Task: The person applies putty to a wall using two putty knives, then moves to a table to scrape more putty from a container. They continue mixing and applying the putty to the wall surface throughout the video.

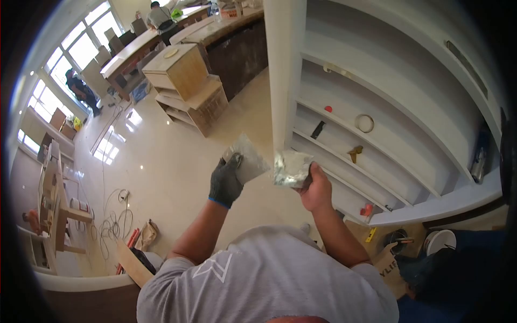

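Observation:
In the head view, my left hand [226,180], in a dark glove with a blue cuff, is closed on a broad, flat grey putty knife [250,159]. Its blade points toward the right. My bare right hand [316,189] grips a second putty knife [291,168], wide and shiny, with whitish smears on its face. The fingers hide the handles of both. The two blades face each other with a narrow gap between them. Right beside my right hand stands the white shelf unit [285,91], whose upright edge lies just beyond the shiny blade.
On the shelves are a tape roll [364,124], a brown tool [355,154] and a red piece [367,209]. Cables [116,223] trail over the glossy floor. A wooden cabinet [183,72] stands ahead. Two people are farther back. A white bucket [440,242] sits at lower right.

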{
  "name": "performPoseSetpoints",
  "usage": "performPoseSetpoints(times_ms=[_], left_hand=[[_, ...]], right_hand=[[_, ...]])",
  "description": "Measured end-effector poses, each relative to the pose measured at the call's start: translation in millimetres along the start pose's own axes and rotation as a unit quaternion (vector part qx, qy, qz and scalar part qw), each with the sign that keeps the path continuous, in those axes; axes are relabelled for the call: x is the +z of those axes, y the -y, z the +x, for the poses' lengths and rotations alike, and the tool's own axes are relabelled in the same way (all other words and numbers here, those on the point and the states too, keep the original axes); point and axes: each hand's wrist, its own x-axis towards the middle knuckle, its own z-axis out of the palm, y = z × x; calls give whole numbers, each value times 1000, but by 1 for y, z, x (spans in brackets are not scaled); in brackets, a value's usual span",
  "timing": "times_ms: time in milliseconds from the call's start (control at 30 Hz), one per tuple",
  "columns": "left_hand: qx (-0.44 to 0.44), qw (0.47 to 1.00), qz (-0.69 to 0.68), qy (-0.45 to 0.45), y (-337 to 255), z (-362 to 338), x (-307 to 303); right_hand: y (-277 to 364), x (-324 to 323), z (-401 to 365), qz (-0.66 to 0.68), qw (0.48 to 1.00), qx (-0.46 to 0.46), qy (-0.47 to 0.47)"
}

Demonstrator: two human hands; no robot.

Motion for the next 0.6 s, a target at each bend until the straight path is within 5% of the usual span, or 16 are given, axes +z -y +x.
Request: performPoseSetpoints(times_ms=[133,300,500,600], left_hand=[[-7,987,162,4,5,22,67],[47,903,425,38,-15,49,108],[26,852,514,94,-21,105,106],[72,769,626,113,-33,128,119]], right_hand=[[65,-38,17,-63,998,14,1],[107,-50,51,-32,998,45,38],[108,-59,88,17,996,83,41],[116,-49,105,-39,997,53,41]])
